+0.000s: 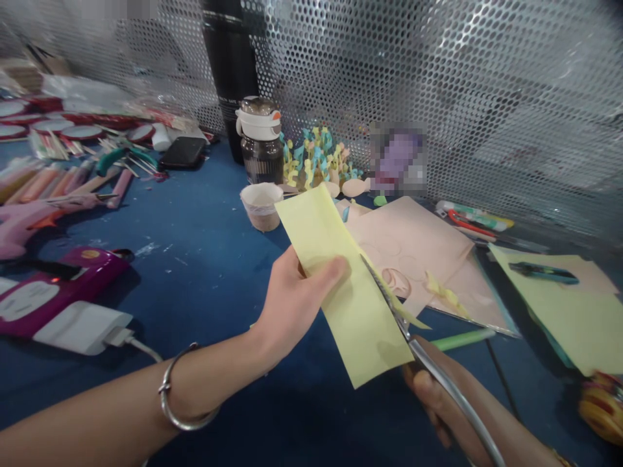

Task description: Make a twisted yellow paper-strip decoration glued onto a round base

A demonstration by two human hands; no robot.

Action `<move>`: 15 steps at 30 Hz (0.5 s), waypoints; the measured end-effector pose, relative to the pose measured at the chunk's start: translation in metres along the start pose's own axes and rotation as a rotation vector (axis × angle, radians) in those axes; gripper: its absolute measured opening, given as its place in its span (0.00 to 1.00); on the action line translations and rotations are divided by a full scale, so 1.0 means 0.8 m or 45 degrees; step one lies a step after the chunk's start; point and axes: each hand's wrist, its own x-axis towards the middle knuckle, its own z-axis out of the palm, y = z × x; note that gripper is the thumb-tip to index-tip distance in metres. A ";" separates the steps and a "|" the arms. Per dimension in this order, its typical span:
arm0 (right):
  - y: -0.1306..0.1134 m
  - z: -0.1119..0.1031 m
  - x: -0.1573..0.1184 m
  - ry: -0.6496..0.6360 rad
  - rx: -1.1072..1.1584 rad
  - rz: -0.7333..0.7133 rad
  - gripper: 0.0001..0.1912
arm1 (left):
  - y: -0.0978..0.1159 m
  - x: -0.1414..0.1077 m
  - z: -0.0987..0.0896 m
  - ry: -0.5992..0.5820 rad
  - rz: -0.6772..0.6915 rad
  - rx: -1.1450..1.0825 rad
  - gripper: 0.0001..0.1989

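A strip of pale yellow paper (350, 305) is pinched in my left hand (289, 305), thumb on top and fingers hidden behind. My right hand (445, 389) grips metal scissors (423, 353), whose blades lie along the paper's right long edge. A thin yellow sliver (409, 316) curls away from that edge beside the blades. Behind the paper, pinkish sheets (413, 237) with traced circles lie on the table, a twisted yellow scrap (445, 295) on top of them. A small white cup (263, 206) stands beyond my left hand.
At left are a purple power strip (92, 266), a white charger (82, 327), a pink glue gun (29, 224) and a phone (183, 152). A lidded bottle (261, 143) stands by the perforated metal screen (467, 97). Yellow sheets (569, 311) with a cutter (544, 273) lie right.
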 end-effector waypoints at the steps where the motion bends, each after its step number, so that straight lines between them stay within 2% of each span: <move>1: 0.000 0.000 0.000 -0.008 -0.014 0.020 0.22 | 0.000 0.000 0.000 -0.002 -0.006 0.013 0.11; 9: -0.013 -0.001 -0.003 0.000 0.029 0.029 0.22 | 0.005 -0.005 0.001 -0.014 0.002 0.056 0.10; 15: -0.007 0.003 -0.003 0.074 0.120 0.050 0.22 | 0.007 -0.009 0.003 -0.042 0.008 0.098 0.10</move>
